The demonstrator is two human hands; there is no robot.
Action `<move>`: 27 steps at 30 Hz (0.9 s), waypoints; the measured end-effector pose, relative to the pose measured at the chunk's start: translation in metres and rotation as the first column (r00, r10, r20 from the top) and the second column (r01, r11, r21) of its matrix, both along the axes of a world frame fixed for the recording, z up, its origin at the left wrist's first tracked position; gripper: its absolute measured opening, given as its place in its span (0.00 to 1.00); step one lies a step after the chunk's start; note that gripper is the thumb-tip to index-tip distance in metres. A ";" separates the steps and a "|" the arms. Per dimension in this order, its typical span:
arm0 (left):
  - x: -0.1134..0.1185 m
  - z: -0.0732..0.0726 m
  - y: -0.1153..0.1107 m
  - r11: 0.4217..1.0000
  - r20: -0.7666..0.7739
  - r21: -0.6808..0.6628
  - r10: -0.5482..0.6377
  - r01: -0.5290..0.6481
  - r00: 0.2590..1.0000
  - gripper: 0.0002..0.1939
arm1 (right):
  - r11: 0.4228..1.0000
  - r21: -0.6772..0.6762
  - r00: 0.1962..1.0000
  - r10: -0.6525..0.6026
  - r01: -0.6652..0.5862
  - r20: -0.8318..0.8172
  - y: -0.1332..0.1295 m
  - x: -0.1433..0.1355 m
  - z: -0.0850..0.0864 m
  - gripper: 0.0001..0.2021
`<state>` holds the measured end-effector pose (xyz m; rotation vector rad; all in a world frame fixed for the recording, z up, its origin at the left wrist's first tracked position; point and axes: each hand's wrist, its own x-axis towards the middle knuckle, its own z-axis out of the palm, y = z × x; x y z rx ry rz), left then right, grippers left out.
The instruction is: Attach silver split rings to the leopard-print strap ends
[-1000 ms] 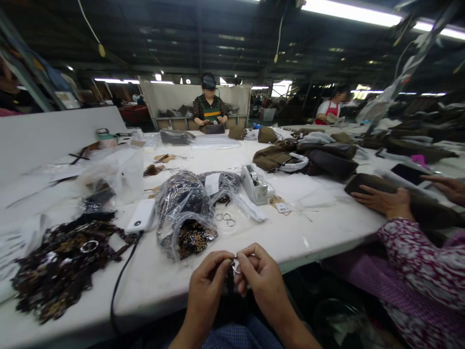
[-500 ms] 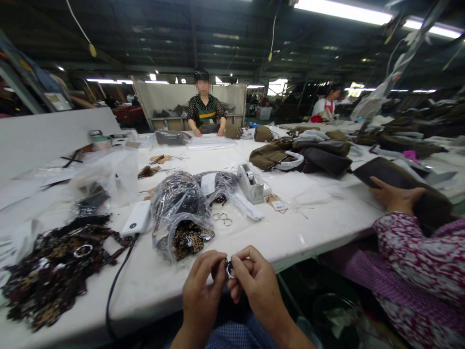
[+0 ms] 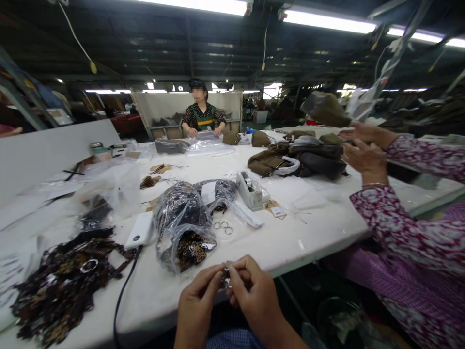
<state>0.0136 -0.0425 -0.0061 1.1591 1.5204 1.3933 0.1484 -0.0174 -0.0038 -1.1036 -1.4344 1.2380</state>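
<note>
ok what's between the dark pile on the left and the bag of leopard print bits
A white device and a black cable lie between the pile and the bag, as the head view shows.

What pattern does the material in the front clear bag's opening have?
The material is leopard print, tan with dark spots, in the head view.

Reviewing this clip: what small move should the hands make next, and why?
Probably, the right hand should turn the metal piece slightly while the left hand steadies it: both hands' fingers meet closely at it and cover much of it.
</note>
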 end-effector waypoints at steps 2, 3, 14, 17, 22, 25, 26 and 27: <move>-0.002 0.003 0.000 0.998 0.020 -0.052 0.028 -0.026 0.999 0.15 | 0.998 0.067 0.999 -0.006 0.003 0.046 -0.001 -0.004 -0.002 0.13; -0.003 0.003 0.000 0.997 0.020 -0.062 0.049 -0.048 0.999 0.16 | 0.994 0.111 0.998 -0.011 0.004 0.065 -0.001 -0.006 -0.003 0.12; -0.018 0.014 -0.005 0.993 0.143 -0.099 0.079 -0.065 0.987 0.18 | 0.991 0.070 0.991 0.111 -0.116 0.070 0.008 -0.022 0.004 0.20; -0.024 0.019 -0.008 0.987 0.181 -0.132 0.120 -0.097 0.976 0.19 | 0.974 0.140 0.981 0.164 -0.178 0.105 0.009 -0.030 0.005 0.20; -0.052 0.044 -0.014 0.957 0.080 -0.089 0.282 -0.275 0.956 0.20 | 0.916 0.193 0.934 0.332 -0.352 0.130 0.017 -0.037 0.015 0.24; -0.095 0.068 -0.016 0.882 -0.105 0.003 0.469 -0.471 0.877 0.23 | 0.938 0.193 0.949 0.252 -0.287 0.190 0.037 -0.030 0.013 0.21; -0.113 0.077 -0.016 0.837 -0.168 0.050 0.546 -0.546 0.821 0.24 | 0.950 0.200 0.955 0.193 -0.239 0.224 0.047 -0.026 0.009 0.19; -0.133 0.085 -0.015 0.769 -0.220 0.119 0.637 -0.628 0.739 0.24 | 0.957 0.212 0.957 0.141 -0.197 0.254 0.057 -0.021 0.004 0.17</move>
